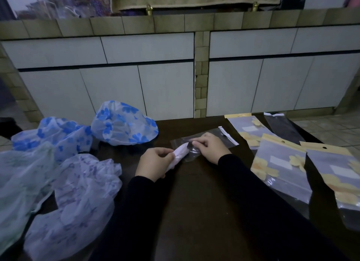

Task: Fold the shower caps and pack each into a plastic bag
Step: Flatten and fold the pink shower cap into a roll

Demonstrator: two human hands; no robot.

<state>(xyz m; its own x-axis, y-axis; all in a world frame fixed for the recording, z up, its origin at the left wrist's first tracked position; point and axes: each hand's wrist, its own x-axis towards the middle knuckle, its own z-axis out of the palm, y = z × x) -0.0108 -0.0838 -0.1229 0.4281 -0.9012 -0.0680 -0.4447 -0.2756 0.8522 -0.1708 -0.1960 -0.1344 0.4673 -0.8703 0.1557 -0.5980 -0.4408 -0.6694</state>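
We're mid-pack on one cap. Our left hand [155,162] curls round a folded white shower cap roll [180,153], feeding its tip into the mouth of a clear plastic bag w/ white strip [218,137] lying on the dark wooden table [194,202]; our right hand [209,146] pinches the bag mouth, fingers curled.

Done, we judge: three packed pouches w/ yellow headers [282,163] lie at right, each holding a yellow-flowered cap. An empty-looking clear sleeve [282,128] lies beyond them.

Left to do: four loose caps at left, approx: blue-flowered cap [124,124], another blue one [58,134], purple-print cap [78,198], pale green cap [17,182]. All unfolded.
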